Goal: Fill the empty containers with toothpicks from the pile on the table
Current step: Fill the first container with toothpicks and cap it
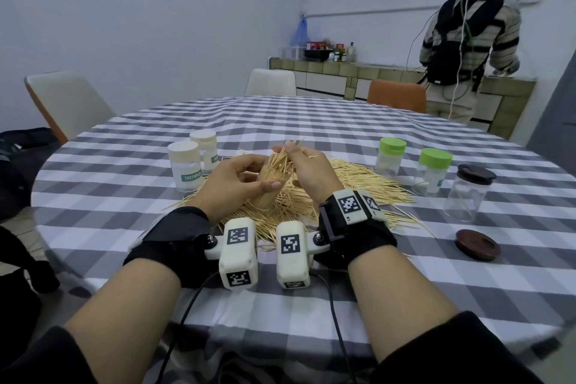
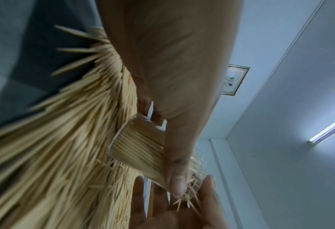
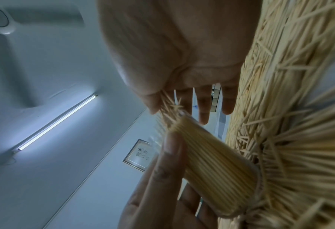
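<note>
— Left hand first: what has it got?

— Its fingers and thumb are curled round a clear container, held tilted above the toothpick pile at the middle of the desk. The container looks packed nearly full.

— And the right hand?

— Just beside the container's mouth, on its right. Thumb and forefinger pinch a small bunch of toothpicks that fans out of the opening; the other fingers hang loose.

— Which way do the sticks run?

— Roughly along the container's own axis, tips pointing up and away from the person. I judge the bunch must be lined up with that axis to slide in among the rest.

— What is left to fill?

— An open jar stands at the right, looking empty, its dark lid lying nearby.
</note>
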